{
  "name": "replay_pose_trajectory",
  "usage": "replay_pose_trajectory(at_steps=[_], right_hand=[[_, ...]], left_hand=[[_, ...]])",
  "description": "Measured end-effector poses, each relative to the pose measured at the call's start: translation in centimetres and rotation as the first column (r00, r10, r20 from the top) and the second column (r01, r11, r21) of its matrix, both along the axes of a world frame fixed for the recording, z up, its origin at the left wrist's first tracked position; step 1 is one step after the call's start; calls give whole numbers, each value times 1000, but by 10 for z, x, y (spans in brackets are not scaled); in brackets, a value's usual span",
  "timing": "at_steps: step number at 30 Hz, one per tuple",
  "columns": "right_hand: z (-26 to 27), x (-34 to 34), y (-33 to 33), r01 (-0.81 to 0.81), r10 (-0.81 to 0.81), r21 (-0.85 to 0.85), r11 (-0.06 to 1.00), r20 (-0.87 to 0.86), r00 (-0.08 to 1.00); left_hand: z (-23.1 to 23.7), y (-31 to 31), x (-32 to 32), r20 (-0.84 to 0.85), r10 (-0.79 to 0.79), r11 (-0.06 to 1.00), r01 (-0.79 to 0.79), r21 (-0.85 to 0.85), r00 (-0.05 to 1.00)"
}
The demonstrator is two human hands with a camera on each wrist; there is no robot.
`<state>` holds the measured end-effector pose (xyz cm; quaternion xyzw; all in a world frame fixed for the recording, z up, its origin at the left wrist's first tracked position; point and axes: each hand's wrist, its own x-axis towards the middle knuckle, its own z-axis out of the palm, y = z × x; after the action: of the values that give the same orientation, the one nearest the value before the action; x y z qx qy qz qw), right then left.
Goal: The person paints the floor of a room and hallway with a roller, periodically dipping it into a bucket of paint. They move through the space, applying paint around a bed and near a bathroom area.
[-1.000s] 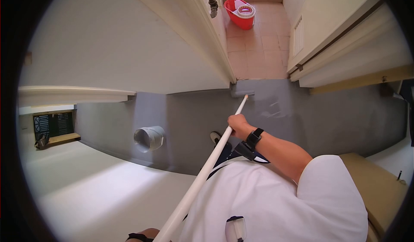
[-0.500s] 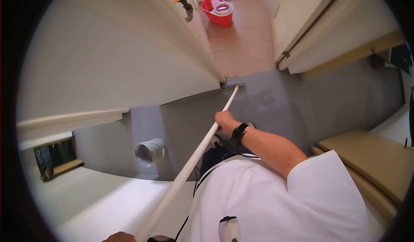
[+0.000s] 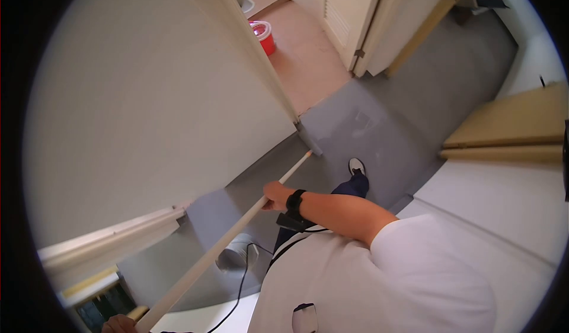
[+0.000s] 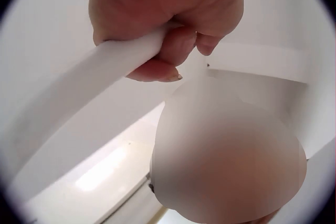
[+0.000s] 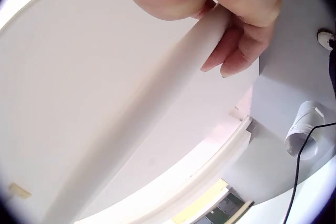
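A long white pole [image 3: 219,247] runs across the head view, with a grey paint roller [image 3: 309,140] at its far end. The roller lies on the grey floor [image 3: 347,128], by the wall corner at the doorway. My right hand [image 3: 275,196] grips the pole partway along, fingers curled round it in the right wrist view. Back at the lower left, my left hand [image 3: 120,324] holds the pole's near part. In the left wrist view the left fingers [image 4: 178,45] wrap the pole. Wet-looking patches shine on the floor right of the roller.
A pale bucket [image 5: 302,134] stands on the grey floor under the pole, a black cable [image 3: 242,282] hanging before it. Beyond the doorway, a red bucket [image 3: 269,43] stands on pink tiles [image 3: 305,60]. A large wall [image 3: 154,107] borders the left; a brown door [image 3: 510,122] is at right.
The head view has turned, so doorway and wall look slanted. The pole is lower and flatter in view, both hands still on it. The left hand shows more at lower left; a shoe shows farther right.
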<state>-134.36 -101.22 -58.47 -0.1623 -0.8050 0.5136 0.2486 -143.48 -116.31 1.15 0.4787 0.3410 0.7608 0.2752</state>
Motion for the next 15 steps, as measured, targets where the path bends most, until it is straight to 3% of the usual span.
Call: replay_pose_trajectory(at_steps=[2,4,6,8,9,12,15], right_hand=[[-12,-34,-20,126,-125,0,992,-82,989],[-18,-58,-33,210,-225,-139,968,-98,969],[-28,-78,-41,263,-283,-187,946,-88,955],[-33,-77,-34,269,-253,-226,936,99,962],[-33,-74,-30,279,-245,-240,930,162,956],[-34,-42,-13,406,-396,-140,903,97,913],[-15,6,47,392,-391,46,919,240,889]], left_hand=[[3,-13,-34,17,-72,997,72,-11,997],[4,-19,-53,169,57,998,-60,10,984],[0,-21,-69,198,34,999,-34,-2,980],[-7,-13,-78,324,-11,1000,12,-2,946],[-10,-8,-80,306,-29,999,38,-21,952],[-22,16,-70,344,-20,998,37,-44,939],[-37,64,-56,329,-50,994,77,-71,943]])
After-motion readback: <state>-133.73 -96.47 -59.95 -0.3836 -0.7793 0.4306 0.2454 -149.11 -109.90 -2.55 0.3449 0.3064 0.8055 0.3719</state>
